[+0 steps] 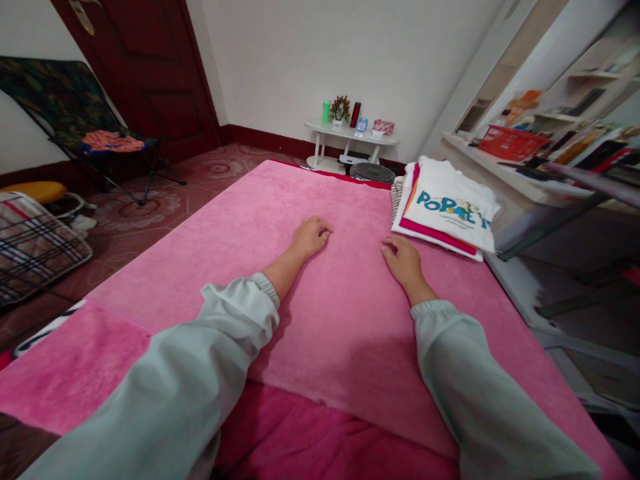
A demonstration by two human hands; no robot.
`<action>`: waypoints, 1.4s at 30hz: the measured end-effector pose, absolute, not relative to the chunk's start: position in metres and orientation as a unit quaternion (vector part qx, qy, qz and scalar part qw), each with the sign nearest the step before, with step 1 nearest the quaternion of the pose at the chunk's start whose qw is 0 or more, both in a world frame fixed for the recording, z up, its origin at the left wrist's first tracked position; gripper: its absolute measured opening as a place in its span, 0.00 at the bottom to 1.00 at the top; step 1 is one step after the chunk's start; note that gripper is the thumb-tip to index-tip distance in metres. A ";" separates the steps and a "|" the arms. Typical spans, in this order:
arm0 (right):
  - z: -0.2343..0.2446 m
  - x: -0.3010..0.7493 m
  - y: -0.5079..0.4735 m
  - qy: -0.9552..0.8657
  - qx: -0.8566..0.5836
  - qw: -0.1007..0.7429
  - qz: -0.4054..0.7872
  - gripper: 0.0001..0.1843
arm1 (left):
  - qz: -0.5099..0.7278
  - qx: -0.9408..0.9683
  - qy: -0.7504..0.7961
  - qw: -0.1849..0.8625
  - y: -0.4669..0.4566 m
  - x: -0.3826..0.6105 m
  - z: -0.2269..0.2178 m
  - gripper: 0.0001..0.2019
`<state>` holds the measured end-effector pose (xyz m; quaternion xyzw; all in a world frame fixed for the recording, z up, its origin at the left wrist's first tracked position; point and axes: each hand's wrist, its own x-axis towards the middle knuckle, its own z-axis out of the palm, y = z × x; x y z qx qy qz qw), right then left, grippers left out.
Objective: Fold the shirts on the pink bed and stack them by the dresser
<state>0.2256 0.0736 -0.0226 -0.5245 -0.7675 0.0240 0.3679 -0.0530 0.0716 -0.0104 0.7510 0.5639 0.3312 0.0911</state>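
My left hand (311,237) rests on or just above a pink plush cover (345,300), its fingers loosely bent and nothing in them. To its right, my right hand (403,260) is held low over the same cover, with a gap between thumb and fingers and nothing held. Beyond the right hand lies a stack of folded clothes. On top is a white T-shirt (450,193) with blue-green lettering; magenta, orange and striped edges show beneath it. The stack is close to my right hand but apart from it.
A small white table (350,131) with a green cup, plant and tissue pack stands at the far wall. At the left are a folding chair (65,100) and a plaid bag (40,247). A desk with a red basket (513,142) borders the right side.
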 end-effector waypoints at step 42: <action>-0.026 0.242 0.086 -0.735 -0.501 0.434 0.143 0.13 | 0.317 0.739 0.590 0.067 0.067 -0.047 -0.005 0.10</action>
